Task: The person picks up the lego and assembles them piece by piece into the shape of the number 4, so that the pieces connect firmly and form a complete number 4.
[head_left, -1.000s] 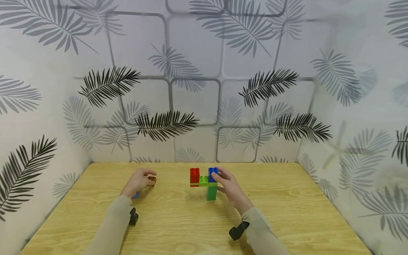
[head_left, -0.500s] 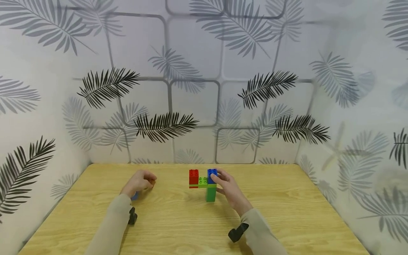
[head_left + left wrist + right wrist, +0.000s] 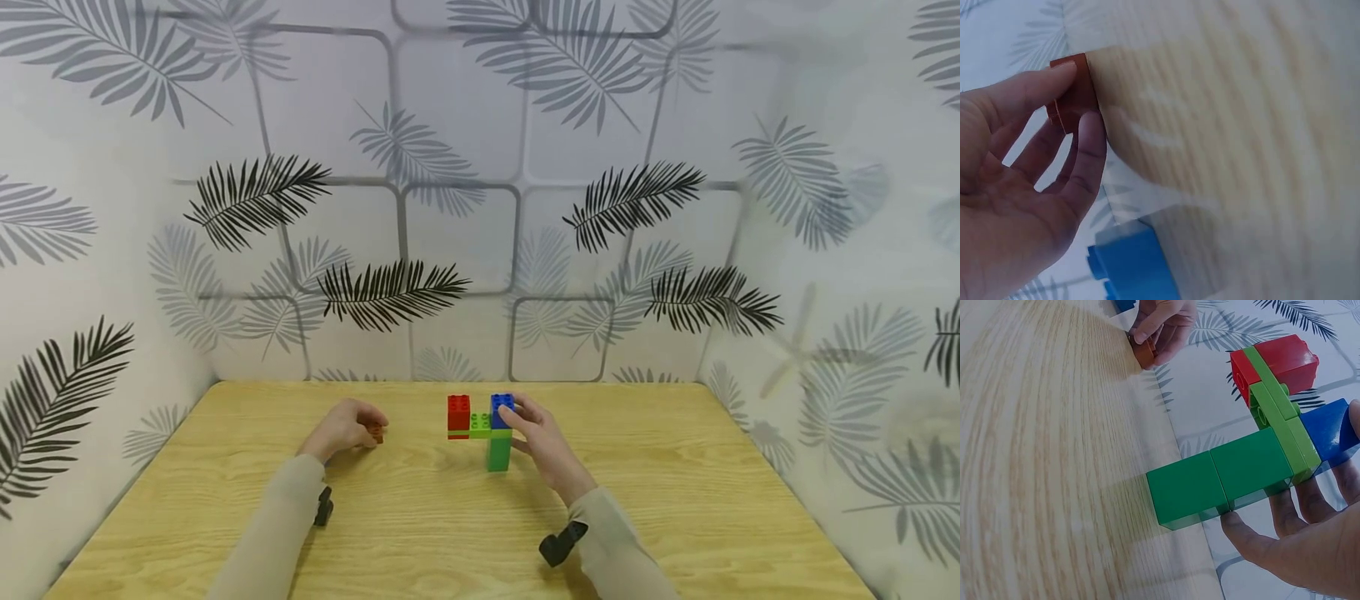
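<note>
A brick structure stands mid-table: a green column (image 3: 497, 452) carries a light green plate (image 3: 480, 425) with a red brick (image 3: 458, 412) and a blue brick (image 3: 501, 408) on top. My right hand (image 3: 517, 425) holds it, one finger on the blue brick (image 3: 1329, 434), thumb and other fingers against the green column (image 3: 1222, 478). My left hand (image 3: 367, 427) is left of the structure and pinches a small orange-brown brick (image 3: 376, 432) between thumb and fingers (image 3: 1088, 134). In the left wrist view a loose blue brick (image 3: 1135, 265) lies below that hand.
The wooden table (image 3: 450, 533) is closed in by leaf-patterned walls (image 3: 465, 208) at the back and both sides. Black wrist cameras sit on my left sleeve (image 3: 324, 505) and right sleeve (image 3: 562, 542).
My left hand has moved right, toward the structure, carrying the small orange-brown brick. The right hand and the structure have stayed put.
</note>
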A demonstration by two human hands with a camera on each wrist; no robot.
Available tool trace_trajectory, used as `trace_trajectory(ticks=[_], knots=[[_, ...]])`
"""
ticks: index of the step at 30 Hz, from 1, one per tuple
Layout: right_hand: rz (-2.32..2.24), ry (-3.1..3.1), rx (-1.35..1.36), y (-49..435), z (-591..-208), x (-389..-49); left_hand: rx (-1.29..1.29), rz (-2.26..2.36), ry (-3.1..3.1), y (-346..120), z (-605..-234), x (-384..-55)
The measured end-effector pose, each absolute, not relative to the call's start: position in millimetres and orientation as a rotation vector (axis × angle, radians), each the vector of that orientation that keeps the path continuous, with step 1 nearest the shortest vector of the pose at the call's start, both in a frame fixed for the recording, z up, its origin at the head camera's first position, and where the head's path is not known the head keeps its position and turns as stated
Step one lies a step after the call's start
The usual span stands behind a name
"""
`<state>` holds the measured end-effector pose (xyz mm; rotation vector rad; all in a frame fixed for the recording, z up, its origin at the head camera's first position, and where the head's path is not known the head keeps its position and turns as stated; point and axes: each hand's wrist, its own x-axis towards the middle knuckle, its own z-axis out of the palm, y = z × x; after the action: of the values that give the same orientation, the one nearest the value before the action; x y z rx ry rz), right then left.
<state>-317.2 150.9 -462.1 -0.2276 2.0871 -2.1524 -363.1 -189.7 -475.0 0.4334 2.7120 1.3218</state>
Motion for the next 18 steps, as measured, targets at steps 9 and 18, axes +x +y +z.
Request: trace_trajectory(ticks=[9, 18], knots=[[-2.150, 2.068, -0.243, 151.8, -460.3, -315.6, 0.389, 1.355, 2.644, -181.0, -474.9, -361.6], [-2.157, 2.075, -0.245, 151.8, -459.9, -315.6, 0.407, 1.468, 2.601, -180.7, -472.5, -361.7]])
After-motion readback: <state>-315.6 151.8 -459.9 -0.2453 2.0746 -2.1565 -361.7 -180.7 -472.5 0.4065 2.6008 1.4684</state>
